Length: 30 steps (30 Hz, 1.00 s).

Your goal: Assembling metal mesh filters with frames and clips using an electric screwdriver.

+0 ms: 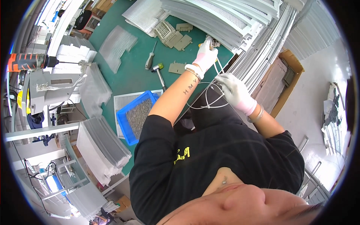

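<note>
Green matting covers the workbench [131, 71], where a blue tray [123, 118] of small grey parts, a screwdriver [150, 57] and a mallet [159, 73] lie beside stacked white grilles [225, 18]. Gloved in white, the left hand [205, 56] is closed on what seems a small fitting at the grille edge, while the right hand [234, 90] pinches a thin white cord [208, 103] looping between them above the bench edge. That cord looks light, limp and slick, so it is probably best gripped close to its end, and the grilles seem thin and easily bent.

— Where are we standing?
— In a workshop, we'd say: a green workbench [131, 71] with a screwdriver [150, 57] and mallet [159, 73], a power drill [30, 62] on a stand, stacked white mesh panels [101, 146], and a blue parts tray [135, 116].
</note>
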### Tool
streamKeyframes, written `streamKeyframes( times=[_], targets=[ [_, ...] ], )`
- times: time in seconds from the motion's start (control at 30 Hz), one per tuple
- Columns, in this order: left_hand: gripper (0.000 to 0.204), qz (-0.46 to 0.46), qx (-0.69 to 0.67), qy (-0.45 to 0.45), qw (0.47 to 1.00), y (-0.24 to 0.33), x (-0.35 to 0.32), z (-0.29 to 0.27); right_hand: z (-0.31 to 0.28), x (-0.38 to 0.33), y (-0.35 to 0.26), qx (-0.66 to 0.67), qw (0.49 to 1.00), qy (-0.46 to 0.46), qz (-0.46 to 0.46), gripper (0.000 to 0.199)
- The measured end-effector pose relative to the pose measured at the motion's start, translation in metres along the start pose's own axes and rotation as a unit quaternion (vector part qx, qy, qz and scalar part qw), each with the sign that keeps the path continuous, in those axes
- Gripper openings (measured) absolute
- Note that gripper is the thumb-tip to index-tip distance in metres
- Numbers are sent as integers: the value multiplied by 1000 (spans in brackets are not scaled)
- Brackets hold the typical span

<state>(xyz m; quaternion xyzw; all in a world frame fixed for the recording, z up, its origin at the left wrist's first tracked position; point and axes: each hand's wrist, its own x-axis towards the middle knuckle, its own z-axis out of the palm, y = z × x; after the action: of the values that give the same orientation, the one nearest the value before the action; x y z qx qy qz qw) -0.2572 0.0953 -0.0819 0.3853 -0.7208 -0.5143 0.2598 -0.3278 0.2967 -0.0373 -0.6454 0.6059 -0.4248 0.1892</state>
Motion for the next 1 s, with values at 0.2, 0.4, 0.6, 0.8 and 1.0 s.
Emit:
streamKeyframes(
  times=[0.2,0.4,0.6,0.8,1.0],
  targets=[
    [61,-131,-297,-2,946,-9,-5,-11,7,2,-7,1,999,-2,-37,28],
    [61,-123,-262,-38,956,1,-22,-3,10,-10,-6,36,998,-47,-25,30],
    [62,-104,-308,-21,946,-3,-27,-4,12,-10,-13,12,999,-17,-49,27],
    [61,-98,-482,53,869,17,-72,-8,14,-26,-2,45,994,-62,-81,27],
    [63,-40,-519,105,847,25,-88,-20,16,-22,-3,56,987,-69,-136,31]
  ],
)
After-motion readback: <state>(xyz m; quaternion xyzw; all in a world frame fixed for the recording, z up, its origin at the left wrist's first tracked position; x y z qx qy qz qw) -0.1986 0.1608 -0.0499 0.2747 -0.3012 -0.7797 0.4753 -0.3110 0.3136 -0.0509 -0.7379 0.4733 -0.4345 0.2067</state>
